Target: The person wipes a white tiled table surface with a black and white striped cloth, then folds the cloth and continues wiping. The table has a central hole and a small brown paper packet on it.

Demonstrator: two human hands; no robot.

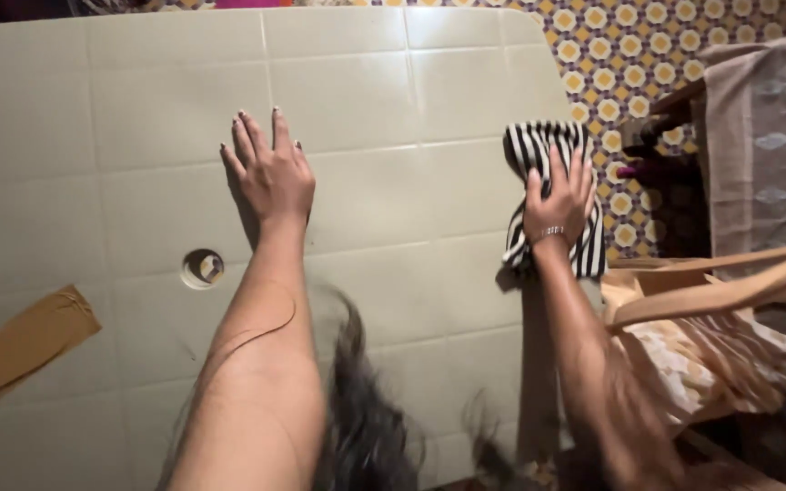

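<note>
Hands on pale desk, striped cloth at right edge

Right hand [559,195] presses flat on a black-and-white striped cloth [539,150] at the desk's [393,91] right edge; the cloth's long axis runs near to far. Left hand [270,173] lies open, fingers spread, empty, well left of it.

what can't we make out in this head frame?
- Striped cloth: middle hidden under right hand.
- Hole in table: contents too small.
- Lower centre: blurred dark hair covers table.
- Left hand: palm pressed flat, underside hidden.
- Table's left side: cut by frame edge.
</note>
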